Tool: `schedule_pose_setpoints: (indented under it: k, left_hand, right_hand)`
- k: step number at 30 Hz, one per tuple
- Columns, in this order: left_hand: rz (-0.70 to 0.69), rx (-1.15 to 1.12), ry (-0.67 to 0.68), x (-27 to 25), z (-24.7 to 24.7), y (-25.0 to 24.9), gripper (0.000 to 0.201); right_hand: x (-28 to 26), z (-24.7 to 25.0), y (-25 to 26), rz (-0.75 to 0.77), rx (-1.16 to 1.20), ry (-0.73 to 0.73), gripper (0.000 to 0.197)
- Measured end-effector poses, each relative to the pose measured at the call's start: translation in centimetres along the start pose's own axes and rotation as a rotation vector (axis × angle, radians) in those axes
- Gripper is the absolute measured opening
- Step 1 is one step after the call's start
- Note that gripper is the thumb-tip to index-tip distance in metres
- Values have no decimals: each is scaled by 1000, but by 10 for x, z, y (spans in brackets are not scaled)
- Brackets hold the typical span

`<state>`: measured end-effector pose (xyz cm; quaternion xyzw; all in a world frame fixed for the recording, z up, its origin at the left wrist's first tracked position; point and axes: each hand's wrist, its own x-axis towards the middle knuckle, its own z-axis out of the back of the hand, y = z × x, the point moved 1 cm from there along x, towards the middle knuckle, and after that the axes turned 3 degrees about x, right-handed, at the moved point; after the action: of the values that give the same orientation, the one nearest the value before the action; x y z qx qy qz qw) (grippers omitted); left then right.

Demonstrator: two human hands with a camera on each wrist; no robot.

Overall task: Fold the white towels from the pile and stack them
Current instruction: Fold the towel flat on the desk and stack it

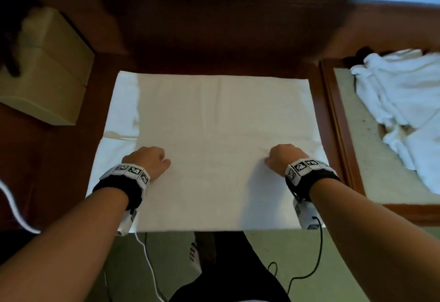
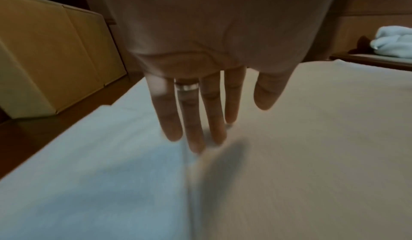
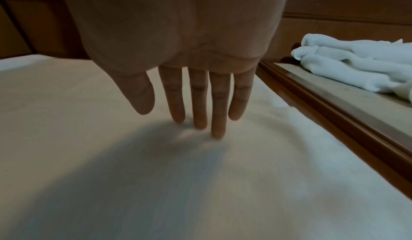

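The towel lay spread flat on the surface, not yet folded, w/ a 2nd white layer showing at its left edge; no finished stack in view. The pile sat unfolded on the side ledge, cut off at right. Left hand & right hand pressed straight fingers onto the towel, gripping nothing. Wrist views blurred.

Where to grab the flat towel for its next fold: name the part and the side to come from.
Take the flat towel by its two near corners, the left hand and right hand coming from the table's front edge. It lies spread flat and both hands already rest open on its near half, so those corners are probably the easiest to pinch and carry toward the far edge.
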<state>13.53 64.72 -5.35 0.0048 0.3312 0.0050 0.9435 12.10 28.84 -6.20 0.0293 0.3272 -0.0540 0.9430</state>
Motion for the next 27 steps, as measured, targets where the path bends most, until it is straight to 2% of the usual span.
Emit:
schedule_pose_setpoints:
  k: [3, 7, 11, 15, 17, 19, 22, 24, 27]
  left_hand:
    - [-3, -61, 5, 34, 35, 3, 31]
    - [-9, -134, -32, 84, 81, 2, 36]
    - [-36, -73, -128, 139, 110, -3, 47]
    - [-67, 114, -138, 182, 113, -6, 79]
    - [-94, 201, -139, 195, 109, -5, 83]
    - [-123, 201, -186, 200, 105, -6, 80]
    - [-168, 198, -375, 196, 103, -8, 64]
    - [-209, 244, -465, 191, 107, -7, 46]
    - [-216, 226, -512, 184, 125, -7, 28]
  right_hand:
    - [33, 32, -3, -4, 69, -16, 31]
    - [84, 69, -12, 43, 164, -150, 35]
    - [137, 96, -21, 52, 146, -249, 58]
    - [171, 115, -31, 34, 73, -205, 84]
    - [179, 114, -35, 51, 27, -216, 88]
    - [183, 110, -38, 86, 9, -293, 85]
    - [183, 104, -38, 127, -15, -385, 74]
    - [183, 105, -37, 134, -36, -415, 57]
    - [179, 120, -36, 123, 0, -434, 36]
